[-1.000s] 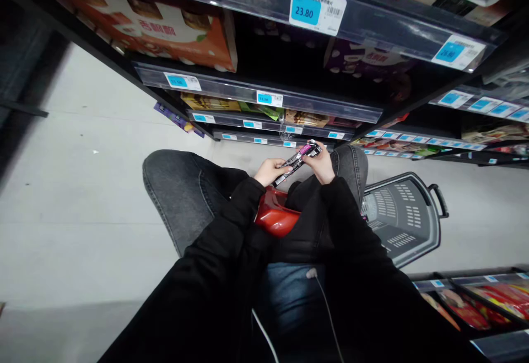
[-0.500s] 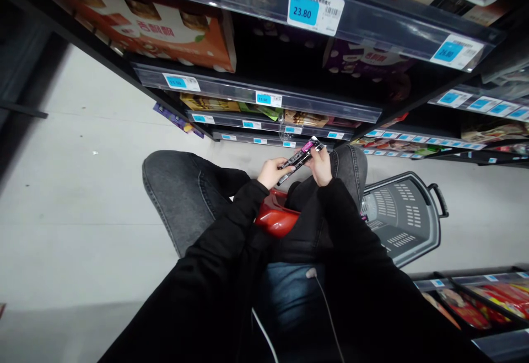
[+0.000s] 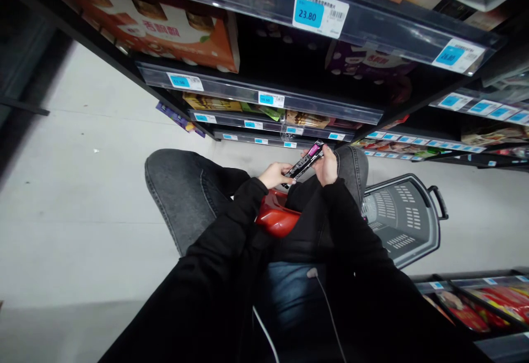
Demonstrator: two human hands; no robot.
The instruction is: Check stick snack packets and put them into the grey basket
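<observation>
A slim black sachet with a pink patch (image 3: 303, 166) is held between my two hands above my knees, tilted up toward the right. My left hand (image 3: 275, 175) pinches its lower left end, thumb on top. At the upper right end, my right hand (image 3: 326, 167) grips it with fingers partly behind. Small white print on the sachet is too small to read. Below my hands, between my legs, is a glossy red object (image 3: 278, 214), perhaps a stool seat, partly hidden by my sleeves.
Ahead rise store shelves (image 3: 264, 98) with price tags and an orange carton (image 3: 165, 27). A grey shopping basket (image 3: 407, 220) stands on the floor at my right. Low at right is another shelf with red packets (image 3: 467, 310). A white cable (image 3: 328, 308) hangs down my front.
Both hands have shifted slightly right with the sachet, and its printed face is turned more toward me. The view has moved a little; the basket stays where it was.
</observation>
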